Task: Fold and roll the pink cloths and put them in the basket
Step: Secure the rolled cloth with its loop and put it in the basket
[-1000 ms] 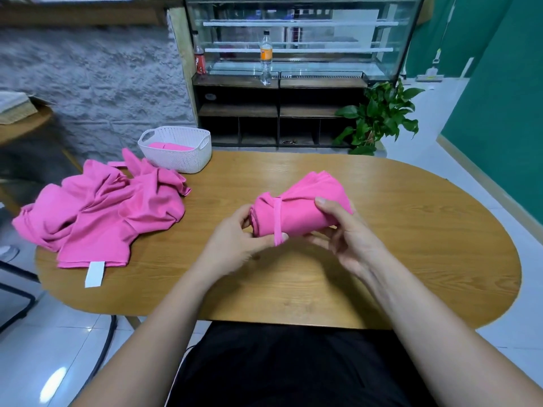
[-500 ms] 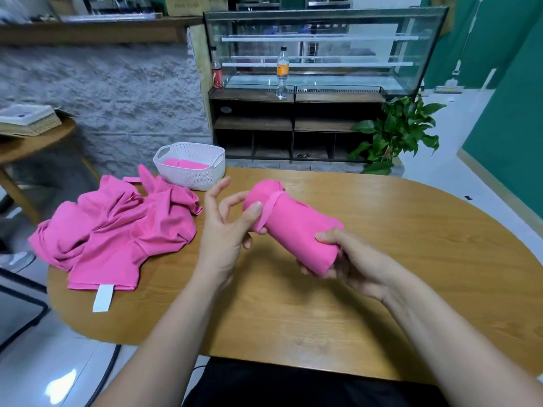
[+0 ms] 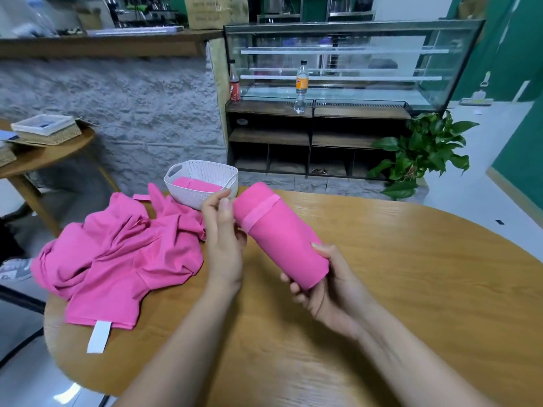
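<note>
Mid-frame, the right hand (image 3: 329, 289) curls round the roll (image 3: 279, 233) while the left hand (image 3: 223, 230), fingers straight, steadies its banded top, probably so it won't unroll before reaching the basket (image 3: 194, 198) just above.

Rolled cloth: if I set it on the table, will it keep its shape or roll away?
Probably keeps shape: a band circles the roll near its far end. Likely light: the right hand grips just its near end. Being a cylinder, it may roll on the smooth table.
</note>
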The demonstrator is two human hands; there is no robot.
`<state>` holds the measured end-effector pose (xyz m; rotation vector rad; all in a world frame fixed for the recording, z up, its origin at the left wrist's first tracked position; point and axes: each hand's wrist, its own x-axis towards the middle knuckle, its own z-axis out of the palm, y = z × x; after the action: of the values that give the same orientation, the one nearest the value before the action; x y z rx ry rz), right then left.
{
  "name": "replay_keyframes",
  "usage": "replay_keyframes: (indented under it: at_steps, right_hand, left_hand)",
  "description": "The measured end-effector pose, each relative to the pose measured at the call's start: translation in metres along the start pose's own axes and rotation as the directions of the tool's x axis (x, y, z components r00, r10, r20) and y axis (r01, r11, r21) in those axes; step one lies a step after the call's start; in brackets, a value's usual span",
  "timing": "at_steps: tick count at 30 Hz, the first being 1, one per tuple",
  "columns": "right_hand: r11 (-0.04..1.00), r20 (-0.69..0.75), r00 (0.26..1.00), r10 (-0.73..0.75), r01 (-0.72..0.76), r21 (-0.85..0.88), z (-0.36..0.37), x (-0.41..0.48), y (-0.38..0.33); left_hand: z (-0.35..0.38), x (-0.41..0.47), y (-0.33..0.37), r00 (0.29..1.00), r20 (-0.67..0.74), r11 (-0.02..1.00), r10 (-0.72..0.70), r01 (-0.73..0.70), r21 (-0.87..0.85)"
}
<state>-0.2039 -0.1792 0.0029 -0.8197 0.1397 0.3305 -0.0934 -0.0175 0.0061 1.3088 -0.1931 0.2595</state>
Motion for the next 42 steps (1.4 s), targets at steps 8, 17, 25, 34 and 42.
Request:
replay_keyframes:
  at_steps: [8, 17, 25, 34, 42]
  right_hand:
    - [0.994, -0.037, 0.994, 0.107, -0.107, -0.003, 0.005, 0.067, -0.017]
    - [0.408, -0.018, 0.807, -0.59, 0.279, -0.869, 0.013, 0.154, -0.039]
    - [0.033, 0.172, 0.745, -0.644, 0.252, -0.967, 0.048, 0.253, -0.09]
    - [-0.069, 0.227, 0.811, -0.539, 0.226, -0.972, 0.046, 0.359, -0.085]
    - [-0.254, 0.223, 0.867, -0.446, 0.116, -0.96, 0.02, 0.39, -0.065]
  left_hand:
    - [-0.003, 0.061, -0.016, 0.977, 0.139, 0.985, -0.164, 0.17, -0.032]
    - [-0.008, 0.145, -0.014, 0.985, -0.019, 0.981, -0.17, 0.171, 0.094]
    - [-0.035, 0.247, -0.014, 0.982, -0.045, 0.978, -0.184, 0.188, 0.087]
    - [-0.083, 0.32, -0.058, 0.98, -0.063, 0.889, -0.189, 0.198, 0.413]
    - [-0.107, 0.332, -0.085, 0.973, 0.089, 0.581, -0.211, 0.052, 0.812]
